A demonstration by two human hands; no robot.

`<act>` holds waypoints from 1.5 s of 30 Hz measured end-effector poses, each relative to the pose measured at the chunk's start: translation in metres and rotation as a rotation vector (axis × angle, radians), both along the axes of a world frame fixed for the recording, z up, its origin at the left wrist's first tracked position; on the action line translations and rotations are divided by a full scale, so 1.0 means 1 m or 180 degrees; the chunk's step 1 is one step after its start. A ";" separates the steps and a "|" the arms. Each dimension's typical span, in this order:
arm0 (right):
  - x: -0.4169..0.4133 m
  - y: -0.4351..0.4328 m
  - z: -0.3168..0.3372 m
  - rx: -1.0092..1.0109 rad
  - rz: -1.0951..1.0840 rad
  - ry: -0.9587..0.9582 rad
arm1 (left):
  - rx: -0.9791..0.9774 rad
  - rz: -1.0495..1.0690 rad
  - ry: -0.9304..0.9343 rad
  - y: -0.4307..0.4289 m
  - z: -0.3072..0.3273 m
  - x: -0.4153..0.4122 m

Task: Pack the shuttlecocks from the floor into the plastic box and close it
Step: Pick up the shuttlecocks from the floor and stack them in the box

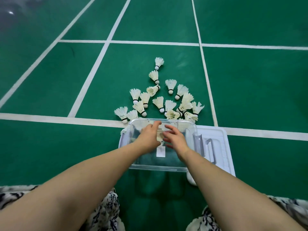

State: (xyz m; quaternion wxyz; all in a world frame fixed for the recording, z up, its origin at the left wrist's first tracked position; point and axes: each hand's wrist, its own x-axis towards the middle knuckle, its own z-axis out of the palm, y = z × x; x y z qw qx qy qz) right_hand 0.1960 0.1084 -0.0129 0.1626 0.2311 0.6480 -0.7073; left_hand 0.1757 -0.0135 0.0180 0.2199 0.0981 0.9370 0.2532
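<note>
Clear plastic box point(160, 168) sits lid-off on the green floor point(50, 147), lower centre of the frame, straddling a white court line point(50, 118). Its white lid point(220, 147) lies flat just right of it, touching the box's grey latch side, handle up.

Both forearms reach in from the bottom corners. Left hand point(149, 136) and right hand point(175, 139) are inside the box, near its far half, close together. A shuttlecock point(160, 136) sits between them. Left grip: fingers point(156, 124) loosely curled, forward; whether it clasps the shuttlecock cannot be told, the hand hides the contact. Right grip: fingers point(170, 129) spread apart, not pinching anything visible, fingertips just beside the feathers.

Box bottom near the camera is bare, only a white label point(160, 152) showing. A few pale feathers blur through the far wall.

Loose pile of shuttlecocks point(166, 100) on the floor just beyond the box's far edge, centre frame, roughly triangular, mostly cork-down toward the camera. The farthest one point(159, 62) lies apart at the top of the pile.

Patterned black-and-white fabric point(106, 212) over the knees at the bottom edge, both sides.
</note>
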 end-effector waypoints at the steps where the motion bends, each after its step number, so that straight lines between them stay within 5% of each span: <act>1: 0.002 0.001 0.003 0.0012 0.0083 0.0038 | 0.0059 -0.0010 0.0025 0.002 0.002 0.002; 12: 0.028 0.034 0.011 0.0251 -0.0278 0.0020 | 0.0174 -0.0938 0.0355 0.013 0.017 0.029; 20: 0.026 0.030 0.011 0.0064 -0.0099 -0.0183 | -0.0880 -0.0851 0.0738 0.002 0.006 0.020; 28: 0.013 0.016 0.005 -0.0569 0.0049 -0.0339 | -0.0599 -0.0226 0.0798 -0.001 -0.005 0.006; 33: 0.003 0.007 -0.001 -0.0180 0.0161 -0.0022 | -0.0645 -0.0174 0.0574 -0.002 -0.011 0.001; 38: -0.002 0.021 -0.024 0.0129 -0.0312 -0.0319 | -0.0669 -0.0194 0.0346 -0.009 -0.023 -0.004; 45: -0.004 0.021 -0.043 0.1386 -0.0521 -0.0307 | -0.0602 -0.0134 0.0069 -0.032 -0.042 -0.005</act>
